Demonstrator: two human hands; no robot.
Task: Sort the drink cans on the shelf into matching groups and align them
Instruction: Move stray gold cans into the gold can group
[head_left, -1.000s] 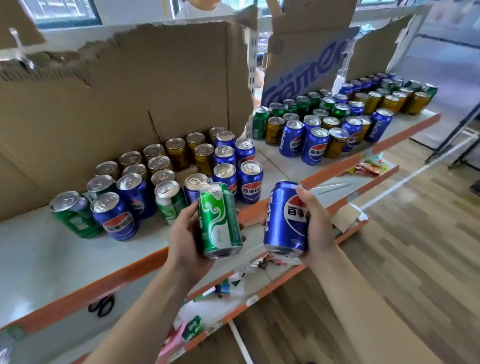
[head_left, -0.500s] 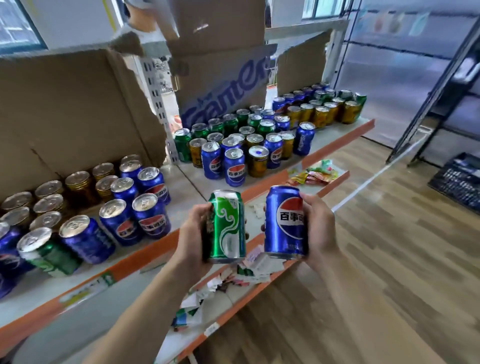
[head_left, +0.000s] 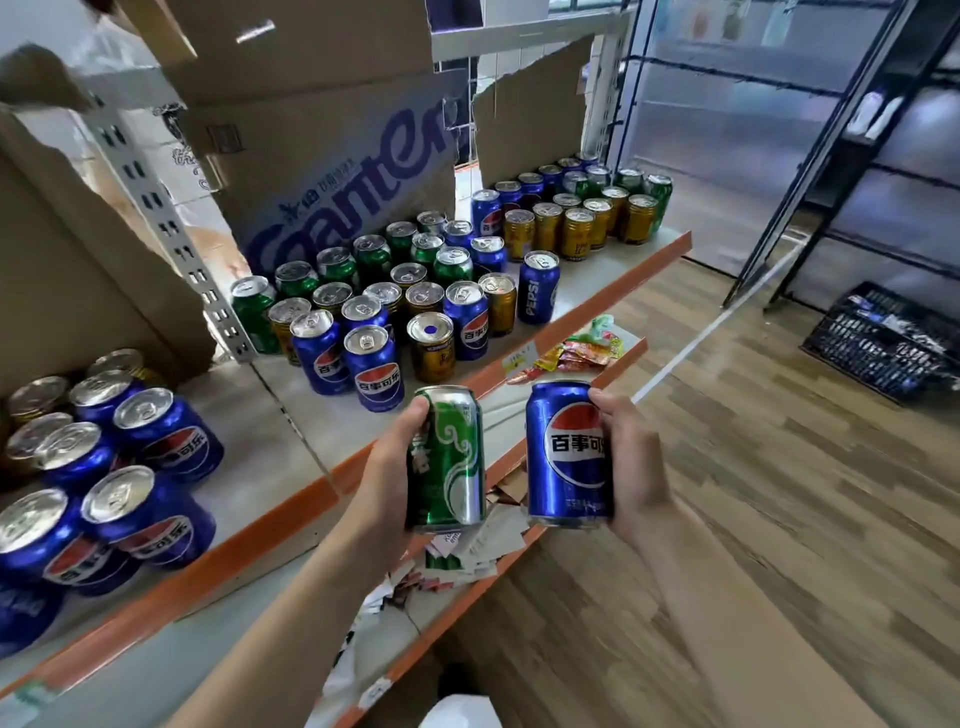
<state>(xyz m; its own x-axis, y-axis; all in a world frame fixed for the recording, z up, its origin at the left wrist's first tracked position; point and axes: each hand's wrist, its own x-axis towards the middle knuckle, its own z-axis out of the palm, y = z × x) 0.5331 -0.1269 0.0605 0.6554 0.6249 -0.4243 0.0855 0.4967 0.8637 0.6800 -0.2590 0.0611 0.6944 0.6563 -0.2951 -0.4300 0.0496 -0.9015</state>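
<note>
At a shop shelf (head_left: 291, 447) with an orange front edge, drink cans stand only partly sorted. Far left, a cluster of blue cola cans (head_left: 156, 441) sits close together with a few gold-topped cans behind, loosely bunched rather than in rows. Past the grey perforated upright (head_left: 171, 228), the middle section remains a jumble: green cans (head_left: 332, 270), blue ones (head_left: 371, 366) and gold cans (head_left: 434, 345) stand mixed side by side before a torn cardboard box (head_left: 337, 171). Farther right, the gold cans (head_left: 576, 228) look more grouped, though blue and green stand among them at the back. Most of the matching and lining up appears undone.

In front of the shelf edge, above a littered lower shelf (head_left: 457, 566), the person's left hand (head_left: 395, 467) wraps its fingers round a green can (head_left: 449, 462), held upright and slightly tilted. Just beside it, apart by a narrow gap, the right hand (head_left: 634, 467) grips a blue cola can (head_left: 569, 452) upright, thumb at the top rim, logo facing the camera. Both forearms reach forward from below, neither can yet set down.
</note>
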